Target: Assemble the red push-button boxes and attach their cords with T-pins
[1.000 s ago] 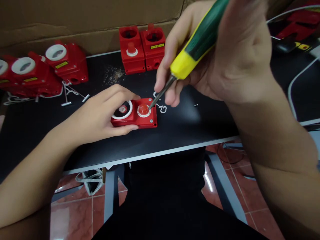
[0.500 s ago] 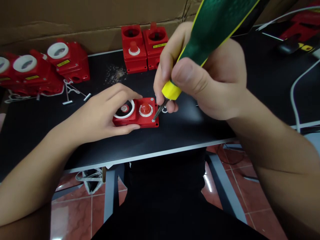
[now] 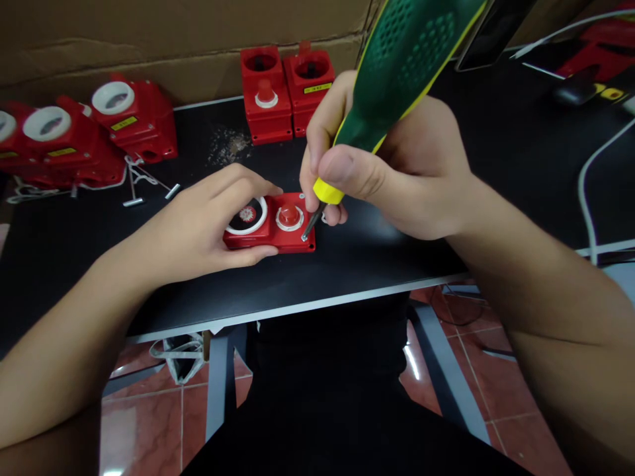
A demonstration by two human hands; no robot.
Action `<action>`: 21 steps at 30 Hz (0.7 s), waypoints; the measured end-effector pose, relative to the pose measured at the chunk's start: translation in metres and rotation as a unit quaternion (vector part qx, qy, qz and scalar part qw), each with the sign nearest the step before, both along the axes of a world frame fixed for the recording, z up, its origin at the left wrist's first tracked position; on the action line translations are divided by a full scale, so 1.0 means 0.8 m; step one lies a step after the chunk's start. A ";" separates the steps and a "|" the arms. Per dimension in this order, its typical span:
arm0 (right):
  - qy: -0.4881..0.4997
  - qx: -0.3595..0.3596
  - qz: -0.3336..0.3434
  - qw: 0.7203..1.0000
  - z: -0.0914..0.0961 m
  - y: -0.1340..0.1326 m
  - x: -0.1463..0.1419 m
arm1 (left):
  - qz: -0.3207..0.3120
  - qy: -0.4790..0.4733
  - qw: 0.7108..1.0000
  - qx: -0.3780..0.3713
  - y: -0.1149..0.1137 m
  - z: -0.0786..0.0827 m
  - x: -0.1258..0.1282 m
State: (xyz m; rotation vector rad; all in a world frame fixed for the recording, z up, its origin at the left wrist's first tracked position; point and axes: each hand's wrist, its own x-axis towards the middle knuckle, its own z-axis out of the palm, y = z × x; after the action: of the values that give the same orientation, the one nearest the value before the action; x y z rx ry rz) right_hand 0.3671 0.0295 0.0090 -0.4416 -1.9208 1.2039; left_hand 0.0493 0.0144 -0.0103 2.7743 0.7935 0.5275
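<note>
On the black table lies a red fire alarm-like box (image 3: 292, 242) with a white-ringed round window and a small red dome lamp (image 3: 289, 215). My left hand (image 3: 218, 221) grips its left part, thumb along the near side and fingers over the far side. In my right hand (image 3: 391, 165) is a green and yellow screwdriver (image 3: 407, 73), tilted, its handle running up past the top of the view. The screwdriver's tip meets a screw (image 3: 304, 238) at the box's near right corner. A second screw (image 3: 302, 196) shows at the far right corner.
Two red boxes (image 3: 268, 116) stand at the back against cardboard (image 3: 188, 46). Several more, with white rings (image 3: 113, 98), are at the left, near small metal pieces with white cord (image 3: 133, 200). Debris (image 3: 229, 145) lies behind my left hand. A white cable (image 3: 585, 192) runs down the right.
The screwdriver handle and my right hand have shifted slightly left, and the screwdriver stands at a somewhat different tilt. Its tip stays at the same screw. My left hand and the box keep their place.
</note>
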 end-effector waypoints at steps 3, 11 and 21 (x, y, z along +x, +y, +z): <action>-0.026 0.008 0.002 1.000 0.004 -0.002 0.003 | -0.003 0.001 1.000 0.006 0.000 0.002 0.000; -0.035 0.101 0.042 0.993 0.008 0.012 0.012 | -0.011 -0.003 1.000 0.000 0.000 0.003 -0.001; 0.050 -0.018 -0.009 0.999 -0.001 -0.007 0.008 | -0.008 -0.001 1.000 -0.015 0.002 0.002 -0.003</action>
State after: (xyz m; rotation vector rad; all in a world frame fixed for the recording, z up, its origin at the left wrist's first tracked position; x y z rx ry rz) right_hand 0.3733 0.0240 0.0080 -0.4088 -1.8102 1.2276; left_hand 0.0472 0.0157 -0.0085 2.7498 0.7713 0.5098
